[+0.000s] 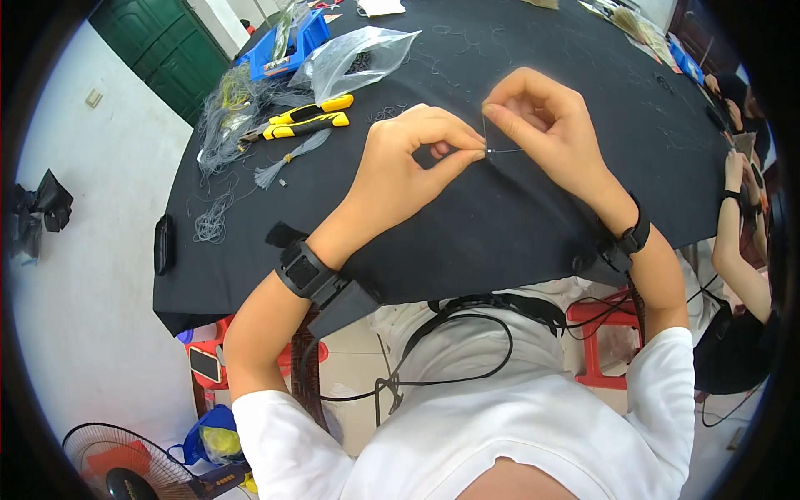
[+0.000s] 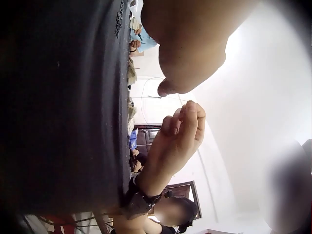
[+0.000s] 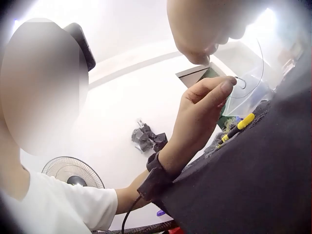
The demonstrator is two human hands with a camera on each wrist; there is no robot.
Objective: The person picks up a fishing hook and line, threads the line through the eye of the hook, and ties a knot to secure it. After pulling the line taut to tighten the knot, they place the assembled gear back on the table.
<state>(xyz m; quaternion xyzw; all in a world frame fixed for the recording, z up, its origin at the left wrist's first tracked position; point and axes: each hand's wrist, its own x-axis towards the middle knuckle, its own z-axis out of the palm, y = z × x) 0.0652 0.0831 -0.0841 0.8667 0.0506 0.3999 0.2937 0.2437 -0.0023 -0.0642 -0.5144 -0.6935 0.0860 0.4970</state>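
My left hand [image 1: 408, 158] pinches a small dark hook-shaped piece [image 3: 241, 83] between thumb and forefinger, above the black tablecloth. A thin line [image 1: 506, 151] runs from that piece toward my right hand [image 1: 554, 125], and another stretch rises to the right thumb and forefinger, which pinch it. In the right wrist view the line makes a wide loop between the hands. The right hand's other fingers are curled loosely. Left of the left hand lie yellow-and-black pliers [image 1: 310, 127] and a tied bundle of grey line [image 1: 287, 160].
A clear plastic bag [image 1: 367, 58] with small dark pieces lies beside a blue bin [image 1: 287, 42] at the back left. Tangled grey line [image 1: 221, 117] spreads around them. A black case [image 1: 164, 243] is at the left table edge. Other people sit at the right.
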